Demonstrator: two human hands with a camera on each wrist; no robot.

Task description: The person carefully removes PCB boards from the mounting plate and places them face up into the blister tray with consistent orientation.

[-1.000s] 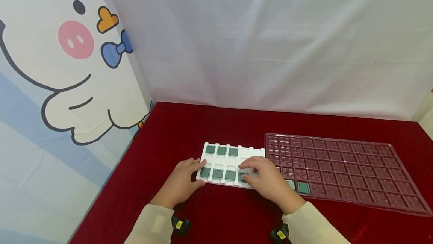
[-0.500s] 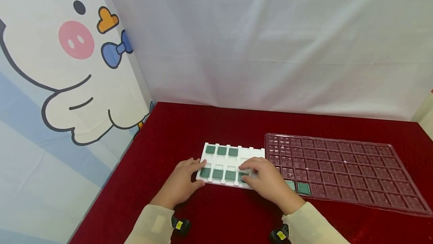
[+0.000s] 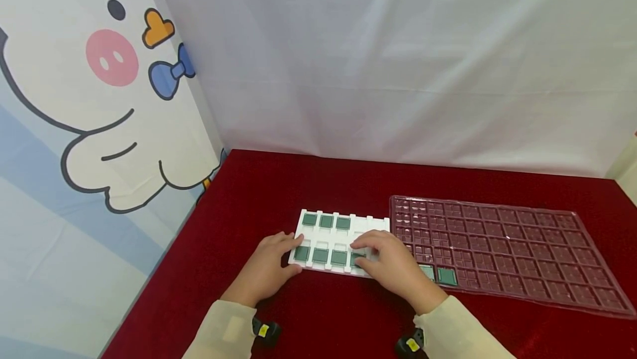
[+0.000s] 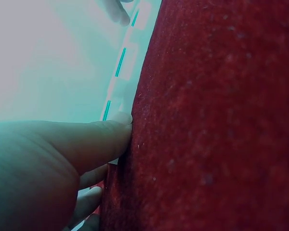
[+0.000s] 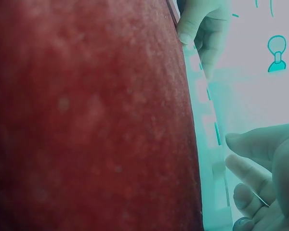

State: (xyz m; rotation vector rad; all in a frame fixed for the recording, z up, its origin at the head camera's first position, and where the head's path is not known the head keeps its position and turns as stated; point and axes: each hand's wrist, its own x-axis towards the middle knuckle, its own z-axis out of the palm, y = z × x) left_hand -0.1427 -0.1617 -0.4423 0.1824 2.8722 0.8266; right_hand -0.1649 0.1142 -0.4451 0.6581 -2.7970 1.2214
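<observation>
A white tray (image 3: pixel 325 235) with shallow slots lies on the red cloth, with small green circuit boards in several slots of its two rows. My left hand (image 3: pixel 269 262) grips the tray's left end, thumb at the front corner and index finger on the left side. In the left wrist view, the thumb (image 4: pixel 101 139) presses the tray's edge. My right hand (image 3: pixel 390 262) is over the tray's right part, thumb and index finger apart. Its thumb tip is right at the fourth board (image 3: pixel 356 260) of the front row, partly hidden by the hand.
Right of the white tray lies a large clear plastic tray (image 3: pixel 502 245) with many square pockets. Two green boards sit in its near left corner, one of them a full board (image 3: pixel 447 276), the other partly behind the right hand. A white curtain (image 3: pixel 398 71) hangs behind the table.
</observation>
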